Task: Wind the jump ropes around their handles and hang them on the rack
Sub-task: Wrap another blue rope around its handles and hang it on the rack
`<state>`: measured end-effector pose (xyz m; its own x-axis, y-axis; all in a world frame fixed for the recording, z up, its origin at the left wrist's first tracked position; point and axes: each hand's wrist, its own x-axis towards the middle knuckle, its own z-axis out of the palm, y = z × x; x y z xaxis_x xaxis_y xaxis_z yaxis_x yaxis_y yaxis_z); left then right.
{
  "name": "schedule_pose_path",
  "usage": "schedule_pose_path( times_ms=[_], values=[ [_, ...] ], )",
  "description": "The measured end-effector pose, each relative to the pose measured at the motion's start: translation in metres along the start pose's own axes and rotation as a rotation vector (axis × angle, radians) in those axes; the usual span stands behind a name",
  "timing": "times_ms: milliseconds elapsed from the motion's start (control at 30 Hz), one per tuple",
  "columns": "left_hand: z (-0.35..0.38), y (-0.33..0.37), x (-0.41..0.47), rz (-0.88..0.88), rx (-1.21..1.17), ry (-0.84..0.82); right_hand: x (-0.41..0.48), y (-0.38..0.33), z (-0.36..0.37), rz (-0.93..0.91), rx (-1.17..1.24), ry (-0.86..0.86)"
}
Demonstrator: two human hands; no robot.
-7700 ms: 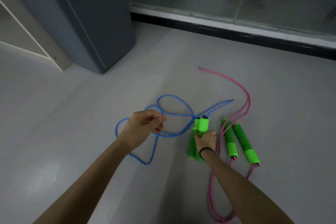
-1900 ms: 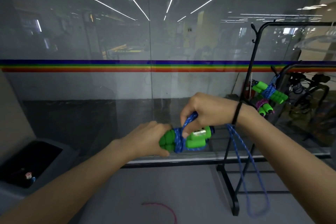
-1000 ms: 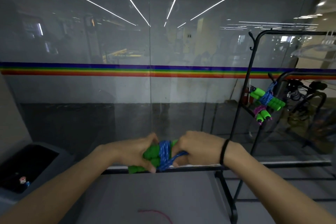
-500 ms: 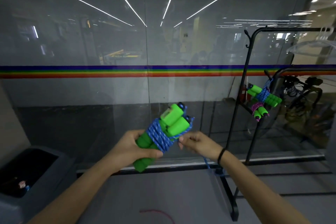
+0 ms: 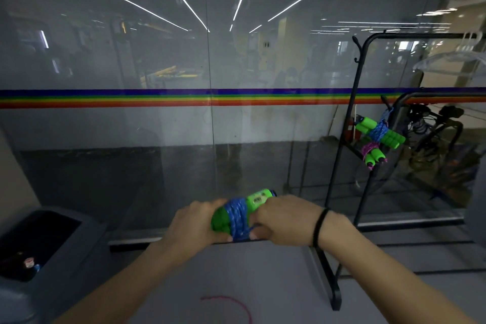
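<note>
One bundle [image 5: 238,214] gripped: left hand [image 5: 193,223], right hand [image 5: 285,219]; rack [image 5: 334,297] right; bin [image 5: 65,258] left

Four jump ropes [image 5: 238,214] [image 5: 378,130] [image 5: 371,150] [image 5: 223,297], two hands [image 5: 194,223] [image 5: 286,221], one bin [image 5: 79,258].

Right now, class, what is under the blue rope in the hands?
Green handles: ends show on both sides of the blue rope. The rope covers their middles; the left hand and right hand hide the rest.

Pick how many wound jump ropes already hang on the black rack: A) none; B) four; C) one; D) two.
D: a blue-wound jump rope and a pink-wound jump rope hang on the black rack; the left hand and right hand grip a third, the held blue jump rope.
</note>
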<state>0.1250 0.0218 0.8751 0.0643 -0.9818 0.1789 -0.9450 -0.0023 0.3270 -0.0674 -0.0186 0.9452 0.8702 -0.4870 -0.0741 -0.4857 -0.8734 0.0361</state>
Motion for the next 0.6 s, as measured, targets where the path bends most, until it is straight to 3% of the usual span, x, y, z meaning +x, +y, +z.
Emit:
schedule_pose_path(
  times_ms=[133,300,433,600],
  values=[
    [0.001,0.006,-0.004,0.135,-0.051,-0.291,0.000,0.017,-0.025,-0.092,0.090,0.044],
    [-0.012,0.020,-0.008,0.295,-0.072,-0.427,0.021,0.044,-0.015,-0.150,0.662,0.009],
    [-0.017,0.028,-0.012,0.292,-0.272,-0.446,0.030,0.054,0.020,-0.092,1.030,0.031],
    [-0.013,0.028,-0.017,0.139,-0.634,-0.525,0.034,0.056,0.066,0.203,1.448,0.116]
  ],
)
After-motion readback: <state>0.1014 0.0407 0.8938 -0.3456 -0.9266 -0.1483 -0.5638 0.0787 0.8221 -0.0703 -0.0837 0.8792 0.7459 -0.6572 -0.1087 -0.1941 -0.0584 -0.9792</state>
